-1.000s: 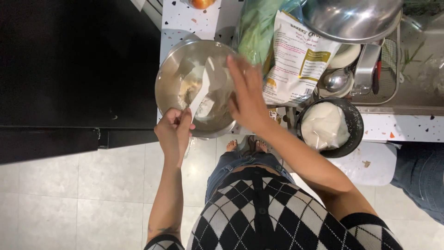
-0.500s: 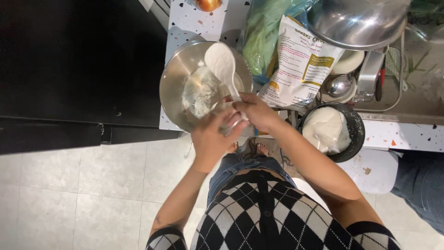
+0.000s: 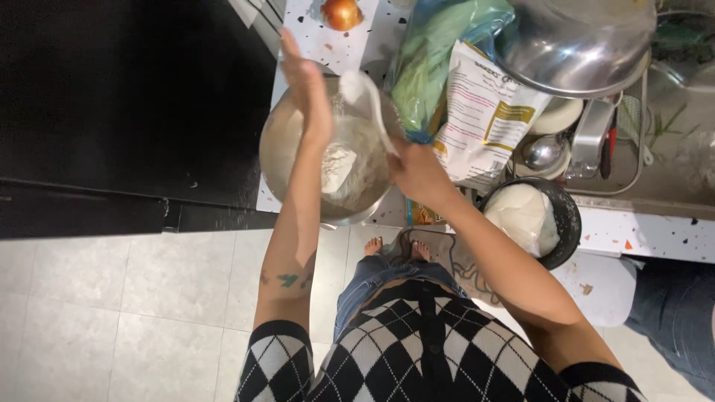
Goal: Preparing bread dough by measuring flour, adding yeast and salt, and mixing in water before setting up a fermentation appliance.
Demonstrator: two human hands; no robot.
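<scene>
A steel mixing bowl with flour and a lump of white dough sits at the counter's edge. My left hand is stretched flat over the bowl's far rim, fingers together and extended, holding nothing. My right hand grips the handle of a white spoon whose scoop is raised above the bowl's right side.
A printed flour bag and a green plastic bag lie right of the bowl. A black bowl holds a ball of dough. An onion sits at the back, a big steel basin over the sink. Another person's jeans show at right.
The left hand left the spoon handle and reached forward over the bowl's far rim. The right hand shifted right and now holds the spoon alone.
</scene>
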